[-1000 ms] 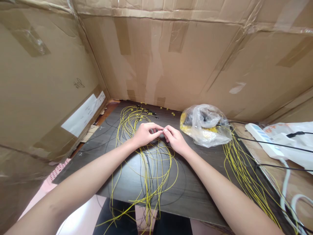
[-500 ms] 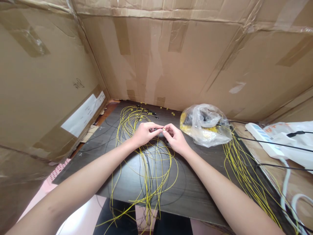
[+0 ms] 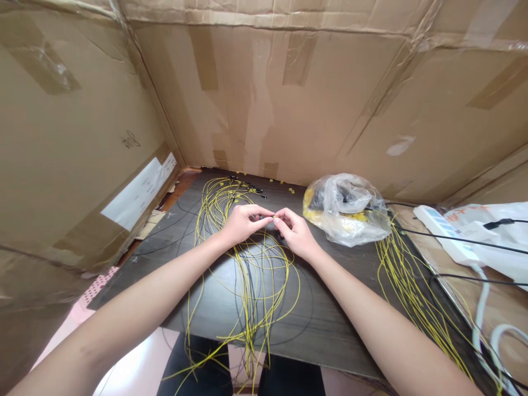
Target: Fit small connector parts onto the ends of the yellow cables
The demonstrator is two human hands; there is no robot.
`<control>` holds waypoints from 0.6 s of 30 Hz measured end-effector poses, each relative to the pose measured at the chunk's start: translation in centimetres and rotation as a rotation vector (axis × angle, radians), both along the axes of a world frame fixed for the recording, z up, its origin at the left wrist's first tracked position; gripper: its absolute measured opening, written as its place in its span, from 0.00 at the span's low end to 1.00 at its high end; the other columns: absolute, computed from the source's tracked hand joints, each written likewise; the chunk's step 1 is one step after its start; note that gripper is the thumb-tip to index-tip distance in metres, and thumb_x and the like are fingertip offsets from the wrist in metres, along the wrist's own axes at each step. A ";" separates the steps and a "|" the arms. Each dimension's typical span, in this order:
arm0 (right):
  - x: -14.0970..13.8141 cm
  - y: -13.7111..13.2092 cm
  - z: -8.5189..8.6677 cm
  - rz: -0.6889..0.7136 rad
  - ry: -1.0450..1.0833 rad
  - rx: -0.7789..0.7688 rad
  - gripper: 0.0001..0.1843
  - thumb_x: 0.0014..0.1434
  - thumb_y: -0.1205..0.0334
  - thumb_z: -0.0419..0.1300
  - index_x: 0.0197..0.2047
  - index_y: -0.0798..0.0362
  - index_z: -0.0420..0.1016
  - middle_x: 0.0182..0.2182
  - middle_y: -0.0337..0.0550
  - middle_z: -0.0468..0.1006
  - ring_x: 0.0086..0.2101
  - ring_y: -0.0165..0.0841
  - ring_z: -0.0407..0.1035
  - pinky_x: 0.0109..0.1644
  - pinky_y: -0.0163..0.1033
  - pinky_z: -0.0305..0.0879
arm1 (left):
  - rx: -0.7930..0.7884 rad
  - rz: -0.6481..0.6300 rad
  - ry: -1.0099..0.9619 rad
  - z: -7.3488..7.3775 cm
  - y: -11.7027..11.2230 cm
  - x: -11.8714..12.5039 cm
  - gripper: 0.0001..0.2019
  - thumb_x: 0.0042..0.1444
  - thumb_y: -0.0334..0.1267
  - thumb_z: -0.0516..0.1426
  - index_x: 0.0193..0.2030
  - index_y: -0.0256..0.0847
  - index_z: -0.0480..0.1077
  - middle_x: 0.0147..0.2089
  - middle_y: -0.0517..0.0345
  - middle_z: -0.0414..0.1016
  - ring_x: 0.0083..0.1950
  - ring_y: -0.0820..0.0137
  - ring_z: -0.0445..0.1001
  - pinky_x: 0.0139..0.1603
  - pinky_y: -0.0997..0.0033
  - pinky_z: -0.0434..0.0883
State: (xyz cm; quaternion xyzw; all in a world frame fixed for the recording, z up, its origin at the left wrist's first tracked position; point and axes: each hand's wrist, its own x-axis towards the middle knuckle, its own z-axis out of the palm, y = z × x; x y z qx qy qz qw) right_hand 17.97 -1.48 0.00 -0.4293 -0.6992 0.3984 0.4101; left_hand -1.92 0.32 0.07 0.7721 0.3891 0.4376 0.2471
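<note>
My left hand (image 3: 241, 224) and my right hand (image 3: 293, 232) meet fingertip to fingertip over the middle of a dark wooden board (image 3: 334, 324). Both are closed in a pinch. Between the left fingertips is the dark end of a thin cable (image 3: 261, 218); the right fingertips pinch a tiny yellow piece (image 3: 275, 219) against it. Under and in front of my hands lies a loose coil of yellow and black cables (image 3: 256, 286), whose loops hang over the board's near edge.
A clear plastic bag (image 3: 344, 209) with yellow and black parts sits at the back right. More yellow cables (image 3: 412, 291) run down the right side. A white power strip (image 3: 445, 234) and white bag (image 3: 490, 236) lie far right. Cardboard walls (image 3: 289, 104) enclose the board.
Both hands have stayed together with only small finger movements. A tiny yellow piece now shows at the right fingertips. The view has shifted slightly.
</note>
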 end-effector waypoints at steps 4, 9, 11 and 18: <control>0.1 0.0 0.0 0.014 0.000 0.002 0.16 0.65 0.45 0.57 0.38 0.50 0.69 0.28 0.37 0.71 0.27 0.32 0.64 0.32 0.39 0.63 | 0.025 -0.013 -0.005 -0.1 0.0 0.0 0.07 0.62 0.38 0.66 0.44 0.43 0.86 0.35 0.55 0.84 0.31 0.73 0.75 0.32 0.73 0.69; 0.1 0.0 -0.1 0.002 -0.009 0.003 0.16 0.65 0.45 0.57 0.38 0.50 0.69 0.27 0.37 0.71 0.26 0.32 0.64 0.32 0.38 0.62 | 0.039 -0.026 -0.014 -0.1 -0.1 0.0 0.08 0.62 0.38 0.65 0.44 0.44 0.86 0.35 0.55 0.84 0.29 0.74 0.73 0.31 0.73 0.68; 0.1 0.0 -0.1 0.000 -0.007 0.006 0.16 0.65 0.45 0.58 0.38 0.49 0.69 0.27 0.37 0.71 0.26 0.32 0.64 0.31 0.38 0.62 | 0.042 -0.024 -0.013 0.0 -0.2 0.1 0.08 0.62 0.38 0.65 0.44 0.43 0.86 0.35 0.55 0.84 0.29 0.73 0.73 0.31 0.73 0.69; 0.1 0.1 -0.1 0.003 -0.007 -0.003 0.16 0.65 0.45 0.58 0.38 0.49 0.69 0.27 0.37 0.71 0.26 0.32 0.64 0.31 0.38 0.63 | 0.024 0.006 0.031 0.4 -0.3 0.1 0.07 0.62 0.37 0.65 0.44 0.42 0.85 0.35 0.56 0.84 0.30 0.73 0.75 0.32 0.74 0.72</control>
